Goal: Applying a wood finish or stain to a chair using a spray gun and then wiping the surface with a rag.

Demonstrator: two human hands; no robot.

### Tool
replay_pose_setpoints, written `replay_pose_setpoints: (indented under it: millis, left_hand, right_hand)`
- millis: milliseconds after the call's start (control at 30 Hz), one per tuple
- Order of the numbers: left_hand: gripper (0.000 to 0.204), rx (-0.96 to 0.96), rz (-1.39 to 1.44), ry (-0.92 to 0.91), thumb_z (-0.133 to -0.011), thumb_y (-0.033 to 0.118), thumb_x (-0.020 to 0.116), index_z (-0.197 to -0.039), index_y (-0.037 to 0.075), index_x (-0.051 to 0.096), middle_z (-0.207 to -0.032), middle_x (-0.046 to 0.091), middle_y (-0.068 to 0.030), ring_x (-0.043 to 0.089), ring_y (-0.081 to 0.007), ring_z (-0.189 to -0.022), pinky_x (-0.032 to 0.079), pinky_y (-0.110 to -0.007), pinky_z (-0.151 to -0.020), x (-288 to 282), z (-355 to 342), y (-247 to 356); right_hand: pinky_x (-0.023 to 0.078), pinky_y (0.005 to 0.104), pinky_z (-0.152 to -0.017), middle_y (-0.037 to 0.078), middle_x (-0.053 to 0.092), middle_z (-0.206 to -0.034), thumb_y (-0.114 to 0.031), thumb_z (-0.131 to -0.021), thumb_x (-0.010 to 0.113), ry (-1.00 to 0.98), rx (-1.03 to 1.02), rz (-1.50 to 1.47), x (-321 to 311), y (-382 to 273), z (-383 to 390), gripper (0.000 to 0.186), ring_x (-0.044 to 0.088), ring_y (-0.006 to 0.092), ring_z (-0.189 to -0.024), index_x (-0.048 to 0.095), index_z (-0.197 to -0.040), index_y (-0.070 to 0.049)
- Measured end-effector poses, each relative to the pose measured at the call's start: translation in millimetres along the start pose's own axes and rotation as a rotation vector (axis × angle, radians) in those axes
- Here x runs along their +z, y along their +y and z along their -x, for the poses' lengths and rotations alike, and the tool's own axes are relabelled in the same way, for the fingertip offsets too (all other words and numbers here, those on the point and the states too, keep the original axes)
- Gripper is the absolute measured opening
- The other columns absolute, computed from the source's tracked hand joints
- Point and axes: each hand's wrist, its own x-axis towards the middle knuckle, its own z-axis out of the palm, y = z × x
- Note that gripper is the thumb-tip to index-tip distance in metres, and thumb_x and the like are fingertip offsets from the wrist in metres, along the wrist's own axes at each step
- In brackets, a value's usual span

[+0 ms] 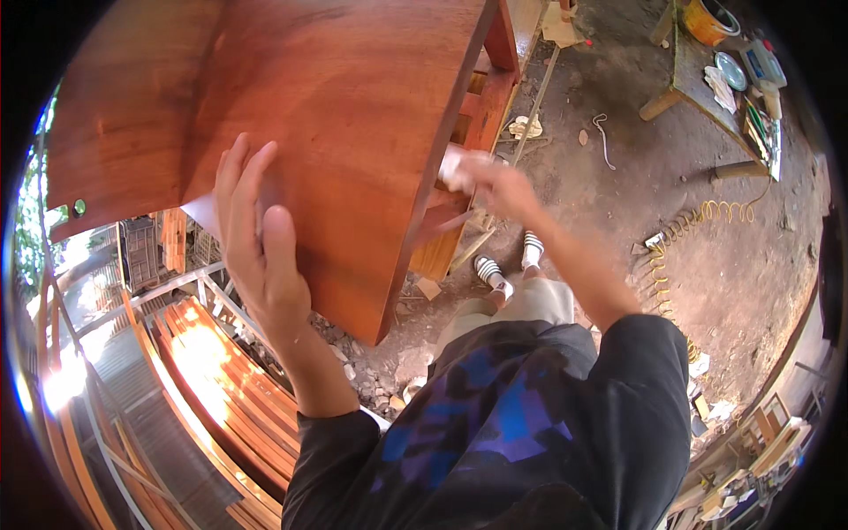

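Note:
A large red-brown wooden panel (pixel 344 106) fills the upper left, tilted along its right edge over a wooden frame with slats (pixel 499 106). My left hand (pixel 252 230) is raised at the panel's face, fingers outstretched and slightly apart, holding nothing; whether it touches the wood I cannot tell. My right hand (pixel 499 185) is at the panel's right edge, fingers closed on a white cloth or pad (pixel 452 166), blurred by motion and partly hidden.
A low bench (pixel 680 102) at upper right carries a yellow bucket (pixel 707 22), jug and tools. A coiled yellow hose (pixel 662 265) lies on the dirt floor right of my striped slippers (pixel 490 269). Long reddish boards (pixel 225 397) lie on a metal rack at lower left.

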Motion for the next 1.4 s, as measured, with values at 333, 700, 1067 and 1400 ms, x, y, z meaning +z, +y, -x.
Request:
replay_pose_setpoints:
  millis: [333,700,1067,1400]
  left_hand:
    - [0.051,0.031,-0.077,0.025,-0.099,0.032,0.045,-0.129,-0.005,0.064,-0.145,0.054,-0.0239,0.045,-0.0363,-0.14,0.026,-0.046,-0.119,14.0,0.1,-9.9]
    - [0.051,0.035,-0.105,-0.006,-0.1,0.031,0.043,-0.129,-0.005,0.063,-0.144,0.054,-0.0247,0.047,-0.0358,-0.139,0.027,-0.046,-0.119,11.7,-0.6,-6.3]
    - [0.049,0.041,-0.083,0.036,-0.102,0.031,0.044,-0.13,-0.004,0.063,-0.144,0.055,-0.023,0.047,-0.0361,-0.138,0.029,-0.046,-0.118,1.9,1.2,-9.7]
    - [0.047,0.087,-0.054,0.076,-0.101,0.028,0.044,-0.128,-0.004,0.064,-0.143,0.056,-0.0232,0.048,-0.0359,-0.137,0.031,-0.046,-0.116,0.4,-0.8,-9.3]
  right_hand:
    - [0.055,0.0392,-0.08,0.019,0.072,-0.103,-0.002,-0.089,0.056,-0.271,-0.147,-0.895,-37.5,-134.2,-4.9,0.032,0.071,0.0319,-0.092,0.066,-0.119,0.003]
    - [0.058,0.0376,-0.078,0.016,0.074,-0.093,-0.006,-0.083,0.046,-0.577,0.3,-0.293,10.5,1.1,3.5,0.053,0.074,0.0232,-0.084,0.068,-0.129,-0.019]
    - [0.055,0.0354,-0.081,0.015,0.073,-0.092,-0.024,-0.092,0.061,-0.676,0.538,-0.099,-37.8,-1.3,1.3,0.031,0.072,0.0222,-0.088,0.071,-0.119,-0.011]
    - [0.056,0.0391,-0.076,0.014,0.075,-0.09,-0.033,-0.086,0.072,-0.527,0.456,-0.132,40.1,-8.9,-38.0,0.024,0.072,0.032,-0.086,0.08,-0.09,-0.011]
